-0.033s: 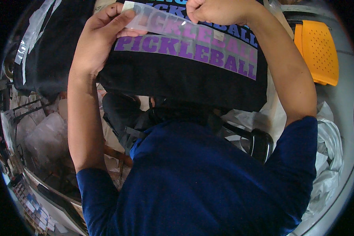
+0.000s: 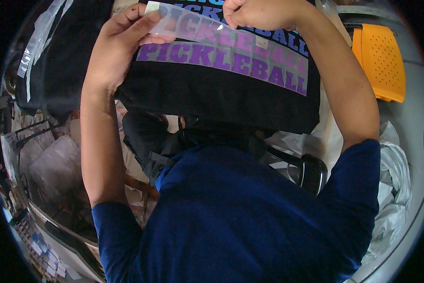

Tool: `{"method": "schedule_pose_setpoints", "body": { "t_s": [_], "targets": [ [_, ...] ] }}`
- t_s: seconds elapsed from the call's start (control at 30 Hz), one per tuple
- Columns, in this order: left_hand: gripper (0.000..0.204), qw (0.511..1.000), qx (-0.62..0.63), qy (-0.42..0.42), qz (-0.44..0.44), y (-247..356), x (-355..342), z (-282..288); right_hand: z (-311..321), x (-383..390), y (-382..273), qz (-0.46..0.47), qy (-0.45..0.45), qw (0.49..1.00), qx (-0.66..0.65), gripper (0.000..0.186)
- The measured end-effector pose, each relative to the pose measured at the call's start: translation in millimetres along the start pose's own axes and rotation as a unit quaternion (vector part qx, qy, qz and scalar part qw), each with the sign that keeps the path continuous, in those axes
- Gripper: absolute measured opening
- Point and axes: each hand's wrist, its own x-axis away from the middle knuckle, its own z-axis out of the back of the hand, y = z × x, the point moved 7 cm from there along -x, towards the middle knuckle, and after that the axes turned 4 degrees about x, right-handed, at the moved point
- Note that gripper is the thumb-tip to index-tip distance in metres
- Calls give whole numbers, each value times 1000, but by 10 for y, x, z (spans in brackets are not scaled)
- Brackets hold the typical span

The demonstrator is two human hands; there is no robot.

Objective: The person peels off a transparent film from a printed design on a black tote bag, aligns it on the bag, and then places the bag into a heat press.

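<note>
In my left hand point(image 2: 127, 35), a clear film strip point(image 2: 183, 23) with pale pink lettering is pinched between thumb and fingers at its left end. The strip slopes down to the right over a black fabric piece point(image 2: 212, 108) printed with rows of big letters in blue, pink and purple point(image 2: 221, 66). My right hand point(image 2: 261, 14) is closed over the upper rows, its curled fingertips at the strip's upper edge; I cannot make out what they grip. Both forearms reach up from the lower edge, either side of my dark blue shirt.
An orange perforated plastic piece point(image 2: 379, 63) lies at the right on a grey surface point(image 2: 410, 113). Clear strips point(image 2: 37, 47) lie on black fabric at the left. Crumpled plastic point(image 2: 56, 165) and clutter are at lower left, silvery crumpled sheeting point(image 2: 389, 198) at lower right.
</note>
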Motion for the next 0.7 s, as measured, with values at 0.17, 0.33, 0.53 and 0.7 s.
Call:
{"method": "schedule_pose_setpoints", "body": {
  "t_s": [0.17,0.33,0.53,0.7],
  "targets": [
    [22,1000,8,17,-11,12,26,10,45,47,-18,-12,-12,1000,-12,20],
    [22,1000,3,-3,-14,12,27,6,111,222,-186,45,30,997,-53,24],
    [19,999,22,7,-37,49,37,-24,93,141,-162,39,5,999,-7,28],
    [20,999,26,-3,-33,52,29,-25,92,162,-179,24,-5,1000,-6,27]
  ]
}}
